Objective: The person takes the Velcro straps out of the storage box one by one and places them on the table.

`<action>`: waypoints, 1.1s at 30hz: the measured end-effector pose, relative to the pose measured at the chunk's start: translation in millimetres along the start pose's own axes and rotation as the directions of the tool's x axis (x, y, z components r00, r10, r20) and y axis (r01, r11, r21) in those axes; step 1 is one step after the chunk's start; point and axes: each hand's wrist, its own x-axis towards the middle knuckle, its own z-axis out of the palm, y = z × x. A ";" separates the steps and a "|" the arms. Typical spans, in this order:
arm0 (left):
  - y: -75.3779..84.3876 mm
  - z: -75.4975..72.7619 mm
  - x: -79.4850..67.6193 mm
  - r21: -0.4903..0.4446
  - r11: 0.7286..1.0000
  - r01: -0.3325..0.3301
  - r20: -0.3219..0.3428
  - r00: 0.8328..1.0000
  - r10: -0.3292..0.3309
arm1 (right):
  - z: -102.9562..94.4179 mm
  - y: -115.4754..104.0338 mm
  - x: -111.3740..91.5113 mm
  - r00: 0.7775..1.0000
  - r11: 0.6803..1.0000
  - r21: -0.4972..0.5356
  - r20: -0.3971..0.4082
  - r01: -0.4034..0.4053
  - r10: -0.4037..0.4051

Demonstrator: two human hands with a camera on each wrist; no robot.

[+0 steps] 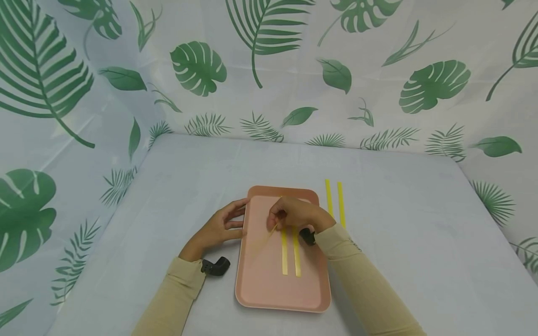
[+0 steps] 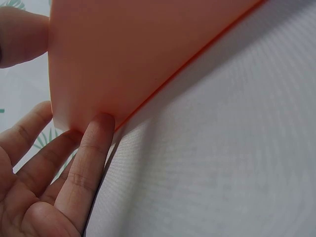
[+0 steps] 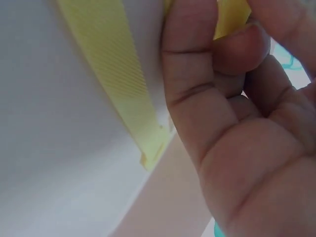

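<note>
A pink rectangular tray (image 1: 262, 291) lies on the white-covered table. My left hand (image 1: 219, 227) rests at its left side, fingers spread and fairly straight; in the left wrist view the fingertips (image 2: 101, 126) touch the tray's outer wall and the thumb is at the rim. Over the tray, my right hand (image 1: 296, 213) pinches a thin yellow ribbon strip (image 1: 269, 234), which trails down to the left and looks blurred. Two more yellow strips, a left one (image 1: 284, 254) and a right one (image 1: 296, 256), lie lengthwise in the tray, their upper parts hidden by the right hand.
Beyond the tray's right edge, two further yellow strips, one nearer (image 1: 329, 196) and one farther right (image 1: 341, 203), lie side by side on the table (image 1: 403, 242), partly behind the right forearm. Leaf-printed cloth (image 1: 269, 102) hangs around the table.
</note>
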 end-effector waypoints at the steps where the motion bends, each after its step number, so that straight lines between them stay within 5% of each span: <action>1: 0.2 -0.2 -0.2 -0.002 1.000 0.004 0.002 1.000 -0.004 | -0.3 -0.3 -0.2 1.000 1.000 -0.008 0.001 0.006 -0.006; 15: -0.5 -0.6 -0.4 -0.010 1.000 -0.004 0.008 1.000 0.004 | -3.8 -6.2 1.5 0.984 0.980 -0.092 0.053 0.177 -0.172; 28: 0.0 -0.3 -0.2 0.004 1.000 -0.006 0.003 1.000 0.006 | -4.3 -9.1 0.1 0.960 0.971 0.212 0.232 0.109 -0.158; 33: -1.2 -0.4 0.3 0.004 1.000 -0.015 0.007 1.000 0.015 | -1.9 -13.0 -2.1 0.949 0.966 0.244 0.276 0.085 -0.153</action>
